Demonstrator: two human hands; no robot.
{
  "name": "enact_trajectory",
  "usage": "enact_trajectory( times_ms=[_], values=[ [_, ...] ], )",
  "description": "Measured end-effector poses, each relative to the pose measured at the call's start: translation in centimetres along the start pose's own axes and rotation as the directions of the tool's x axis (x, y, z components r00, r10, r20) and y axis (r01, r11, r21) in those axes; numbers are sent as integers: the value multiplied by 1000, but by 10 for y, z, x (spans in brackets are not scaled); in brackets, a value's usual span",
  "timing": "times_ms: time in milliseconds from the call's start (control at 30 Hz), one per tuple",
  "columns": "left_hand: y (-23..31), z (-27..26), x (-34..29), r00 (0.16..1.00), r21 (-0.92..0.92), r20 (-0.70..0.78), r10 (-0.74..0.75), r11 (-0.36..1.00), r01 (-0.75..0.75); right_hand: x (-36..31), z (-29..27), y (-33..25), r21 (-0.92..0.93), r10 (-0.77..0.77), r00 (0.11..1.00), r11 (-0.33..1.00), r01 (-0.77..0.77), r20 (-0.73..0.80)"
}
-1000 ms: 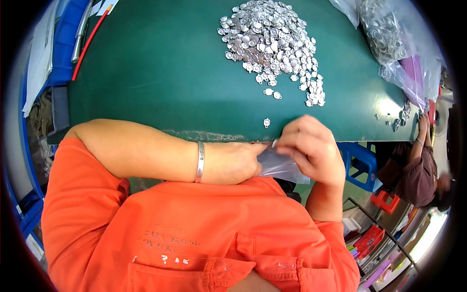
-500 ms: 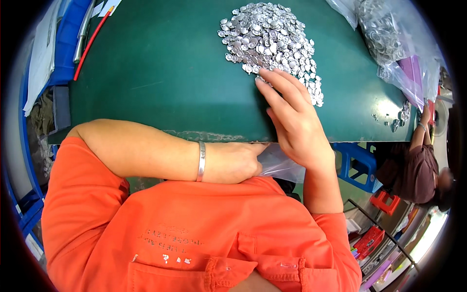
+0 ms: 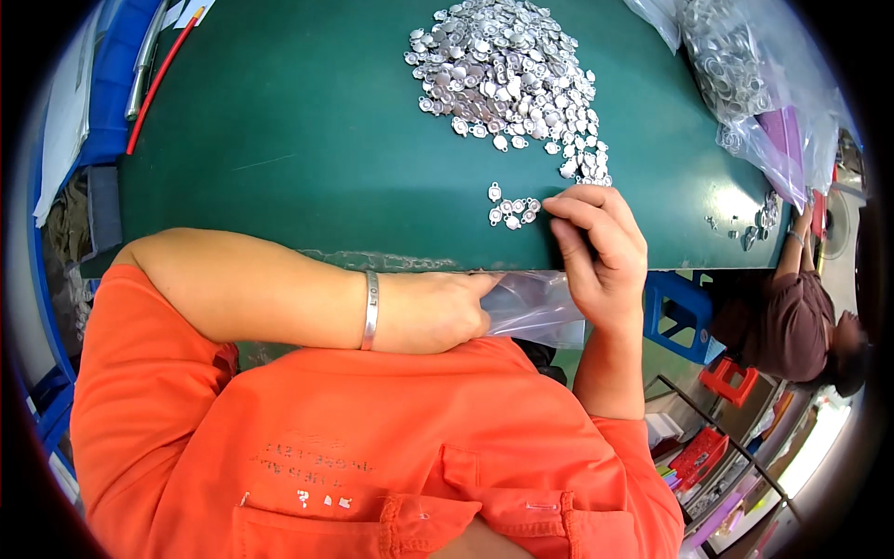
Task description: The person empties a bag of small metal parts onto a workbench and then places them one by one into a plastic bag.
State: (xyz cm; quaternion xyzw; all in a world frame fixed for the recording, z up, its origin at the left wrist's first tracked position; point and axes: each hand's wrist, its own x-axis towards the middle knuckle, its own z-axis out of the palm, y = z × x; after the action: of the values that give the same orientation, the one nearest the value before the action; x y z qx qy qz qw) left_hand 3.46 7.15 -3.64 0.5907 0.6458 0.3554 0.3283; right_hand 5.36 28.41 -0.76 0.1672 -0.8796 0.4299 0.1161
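A heap of small silvery metal charms [image 3: 507, 70], round with little loops, lies on the green table [image 3: 279, 158]. Nearer to me, several loose charms [image 3: 513, 212] form a small separate cluster. My right hand [image 3: 603, 247] is at the right side of this cluster, fingers bent, thumb a little apart from the index finger, fingertips beside the nearest charm. Nothing shows between them. Below the table's front edge, my left hand [image 3: 438, 309] grips a clear plastic bag [image 3: 535, 307]; its fingertips are partly hidden at the bag's mouth.
Clear bags with metal parts [image 3: 726, 74] lie at the right rear. A few small parts [image 3: 764, 219] rest near the right corner. At the left are a red pen [image 3: 163, 84] and a blue rack [image 3: 116, 93]. Another person [image 3: 792, 317] and a blue stool [image 3: 678, 317] are at right.
My right hand has drawn back from the heap toward the near edge, and a small cluster of charms now lies apart from it. My left hand stays at the bag.
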Motion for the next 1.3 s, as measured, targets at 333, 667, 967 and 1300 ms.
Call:
enact_trajectory(
  times_ms=[333, 667, 967, 1300],
  values=[
    [0, 1, 1, 1000, -24, 18, -12, 1000, 13, -9, 0, 8, -149, -129, 990, 980, 135, 49],
    [3, -5, 2, 998, -12, 58, -37, 999, 38, -8, 1, 8, -224, -128, 991, 965, 136, 47],
    [0, 0, 1, 999, -1, 34, -12, 1000, 12, -18, -7, 6, -140, -6, 973, 990, -27, -230],
    [3, -2, 1, 1000, -11, 19, -21, 1000, 21, -11, -15, -10, 154, -91, 935, 987, 40, 343]
  ],
)
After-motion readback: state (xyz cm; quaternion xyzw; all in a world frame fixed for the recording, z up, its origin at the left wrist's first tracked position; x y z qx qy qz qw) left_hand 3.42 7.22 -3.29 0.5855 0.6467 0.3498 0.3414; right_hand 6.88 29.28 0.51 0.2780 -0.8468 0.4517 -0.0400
